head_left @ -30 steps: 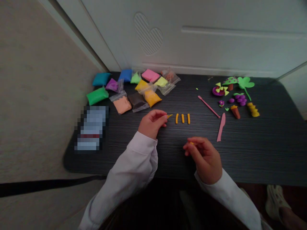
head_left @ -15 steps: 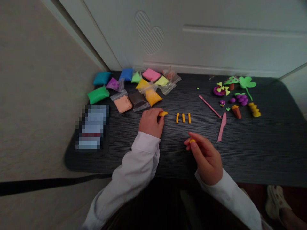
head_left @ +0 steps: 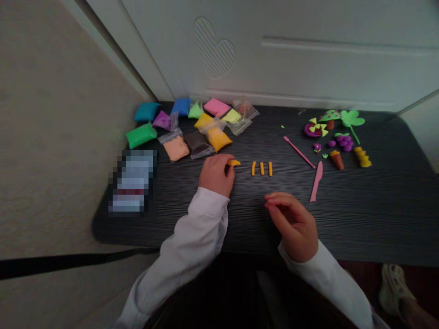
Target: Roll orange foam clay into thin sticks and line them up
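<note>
My left hand [head_left: 216, 173] rests on the dark table [head_left: 377, 205], fingers pinched on a lump of orange clay [head_left: 234, 162]. Just to its right lie three short orange clay sticks [head_left: 261, 168] side by side. My right hand [head_left: 294, 224] is nearer the front edge, fingers curled together; an orange clay bit seen in it earlier is hidden now. A pink plastic knife [head_left: 316, 182] lies right of my right hand, and a thin pink stick tool [head_left: 298, 151] lies beyond it.
Several small bags of coloured clay [head_left: 192, 128] are heaped at the back left. Finished clay figures [head_left: 338, 137], among them purple grapes and a green leaf, stand at the back right. A blurred flat packet [head_left: 132, 180] lies at the left edge. A white panel rises behind.
My left hand's clay went from a thin point to a stubby lump and the hand settled lower. My right hand closed over its orange bit, which no longer shows.
</note>
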`<state>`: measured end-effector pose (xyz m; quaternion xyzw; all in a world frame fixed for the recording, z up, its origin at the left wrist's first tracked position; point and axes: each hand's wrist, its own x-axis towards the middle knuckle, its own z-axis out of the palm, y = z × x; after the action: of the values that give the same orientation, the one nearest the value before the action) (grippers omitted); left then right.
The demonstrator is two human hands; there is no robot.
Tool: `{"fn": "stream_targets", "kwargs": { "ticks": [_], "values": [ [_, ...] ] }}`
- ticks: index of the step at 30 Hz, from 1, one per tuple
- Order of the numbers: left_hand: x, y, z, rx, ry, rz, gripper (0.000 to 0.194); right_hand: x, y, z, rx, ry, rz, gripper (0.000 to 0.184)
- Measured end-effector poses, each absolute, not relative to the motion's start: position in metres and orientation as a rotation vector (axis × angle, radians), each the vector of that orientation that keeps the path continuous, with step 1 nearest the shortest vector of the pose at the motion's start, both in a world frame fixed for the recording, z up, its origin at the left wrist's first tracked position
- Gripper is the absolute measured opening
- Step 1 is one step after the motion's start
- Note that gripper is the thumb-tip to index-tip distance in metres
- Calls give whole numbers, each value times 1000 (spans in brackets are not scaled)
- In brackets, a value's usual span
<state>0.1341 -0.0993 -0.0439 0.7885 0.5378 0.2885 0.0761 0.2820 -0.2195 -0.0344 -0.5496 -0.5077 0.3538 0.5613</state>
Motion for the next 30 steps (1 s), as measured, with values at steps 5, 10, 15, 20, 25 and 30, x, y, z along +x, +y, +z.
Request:
{"fn": "stream_targets", "kwargs": {
  "ticks": [5, 10, 15, 20, 25, 30],
  "values": [
    [134, -99, -46, 2377, 1611, 873, 22, 284, -218, -32, -1344, -1305, 729, 19],
    [135, -98, -46, 2365, 1608, 892, 22, 285, -219, -32, -1346, -1327, 744, 20],
    [137, -96, -47, 2341, 1623, 906, 21, 282, -221, -33, -1372, -1249, 833, 24],
    [138, -94, -48, 2333, 1618, 915, 21, 281, -221, -34, -1385, -1187, 858, 25],
    [139, -92, -49, 2349, 1618, 928, 21, 279, -221, -35, -1351, -1079, 827, 27],
    [141, -92, -49, 2384, 1591, 909, 21, 281, -223, -34, -1365, -1157, 826, 17]
  ]
}}
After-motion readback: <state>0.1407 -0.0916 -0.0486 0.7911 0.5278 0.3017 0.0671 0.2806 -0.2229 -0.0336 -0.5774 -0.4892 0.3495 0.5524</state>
